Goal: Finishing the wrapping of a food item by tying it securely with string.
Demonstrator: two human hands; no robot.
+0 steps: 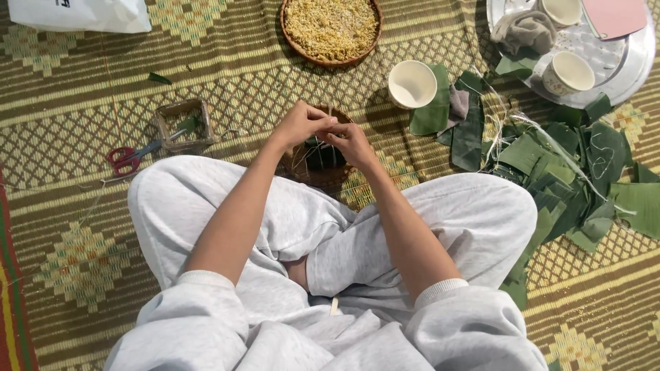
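— How far along does the wrapping look?

— Well on, I'd judge. The leaf-wrapped parcel (317, 156) is already folded shut and sits on a small round woven tray (335, 177) on the mat (82, 254), just under the fingers. Pale strings cross its top, so the tying seems under way; the knot isn't finished as far as I can tell.

— And the hands?

— The left hand (300, 124) and right hand (353, 143) meet right above the parcel, fingers pinched closed on the thin strings (328, 114).

— What does the parcel look like?

— Dark green, squarish, compact, mostly hidden by the hands.

— Anything left around?

— Right of the fingers, a heap of spare green leaves (577, 178) and a white cup (412, 84); beyond them, a basket of yellow grain (331, 27); left, a square mould (183, 125) and red-handled scissors (130, 157).
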